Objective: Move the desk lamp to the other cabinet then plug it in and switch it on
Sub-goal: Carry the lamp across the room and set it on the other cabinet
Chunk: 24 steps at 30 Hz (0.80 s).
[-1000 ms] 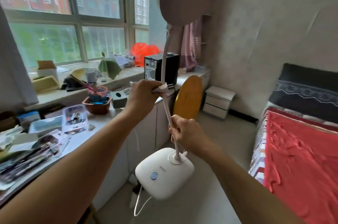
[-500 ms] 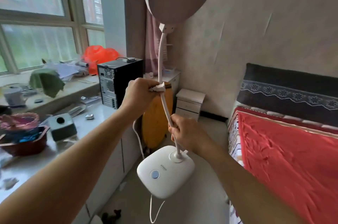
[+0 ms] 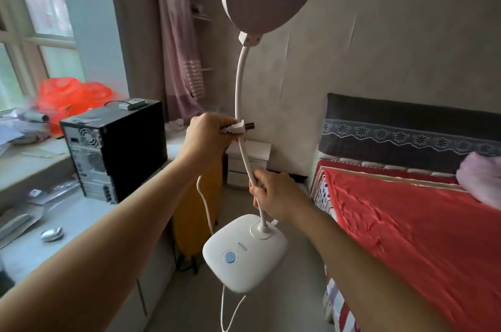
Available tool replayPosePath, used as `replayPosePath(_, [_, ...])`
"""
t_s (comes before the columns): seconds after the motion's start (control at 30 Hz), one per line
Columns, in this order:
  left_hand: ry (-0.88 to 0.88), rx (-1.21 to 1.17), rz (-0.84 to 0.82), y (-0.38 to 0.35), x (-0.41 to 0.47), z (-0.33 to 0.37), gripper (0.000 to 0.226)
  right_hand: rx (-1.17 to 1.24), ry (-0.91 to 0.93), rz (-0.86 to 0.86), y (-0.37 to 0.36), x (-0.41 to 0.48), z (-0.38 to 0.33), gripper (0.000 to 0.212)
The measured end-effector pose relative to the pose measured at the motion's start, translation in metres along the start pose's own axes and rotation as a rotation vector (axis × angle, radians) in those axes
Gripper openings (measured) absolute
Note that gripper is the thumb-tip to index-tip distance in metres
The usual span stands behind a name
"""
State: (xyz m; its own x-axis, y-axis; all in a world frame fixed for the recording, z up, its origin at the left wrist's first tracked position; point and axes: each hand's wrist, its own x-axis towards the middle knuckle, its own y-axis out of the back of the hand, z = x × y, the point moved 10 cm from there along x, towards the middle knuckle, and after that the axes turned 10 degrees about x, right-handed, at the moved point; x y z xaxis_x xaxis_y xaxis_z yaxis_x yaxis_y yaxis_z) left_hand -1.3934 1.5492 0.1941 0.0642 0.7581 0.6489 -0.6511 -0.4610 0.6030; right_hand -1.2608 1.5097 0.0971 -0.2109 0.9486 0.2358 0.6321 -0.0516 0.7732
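Note:
The white desk lamp (image 3: 245,251) hangs in the air in front of me, with a square base bearing a round blue button, a thin bent neck and a large round head at the top. My right hand (image 3: 273,194) grips the neck low down, just above the base. My left hand (image 3: 207,135) is closed on the white plug (image 3: 240,127), whose prongs point right beside the neck. The white cord (image 3: 204,207) loops down under my left arm and trails below the base. A small white bedside cabinet (image 3: 256,158) stands by the far wall behind the lamp.
A long white counter (image 3: 81,220) runs along the left under the window, carrying a black computer tower (image 3: 115,151), an orange bag (image 3: 71,94) and papers. An orange board (image 3: 193,223) leans against the counter. A bed with a red cover (image 3: 414,226) fills the right.
The view has swung right along the counter towards the far wall and the bed. Both hands keep the same grip, and the lamp has travelled with them away from the cluttered counter.

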Motion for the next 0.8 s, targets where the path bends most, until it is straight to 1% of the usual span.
replayPosePath(0.07, [-0.013,-0.017,-0.019,-0.012,0.026,-0.01,0.018,0.011,-0.035,0.01,0.002,0.027,0.008,0.009])
replayPosePath(0.17, [-0.042,-0.053,-0.053,-0.032,0.065,-0.022,0.016,-0.007,-0.073,0.042,0.007,0.066,0.019,0.013])
replayPosePath(0.3, [-0.087,-0.06,-0.101,-0.07,0.113,-0.036,0.011,0.004,-0.109,0.085,0.014,0.113,0.042,0.012])
replayPosePath(0.47, [-0.084,-0.076,-0.134,-0.119,0.163,-0.052,0.011,-0.002,-0.128,0.109,0.023,0.164,0.078,0.01])
replayPosePath(0.8, [-0.084,-0.093,-0.124,-0.246,0.273,-0.069,0.006,0.013,-0.144,0.1,0.055,0.287,0.193,0.009])
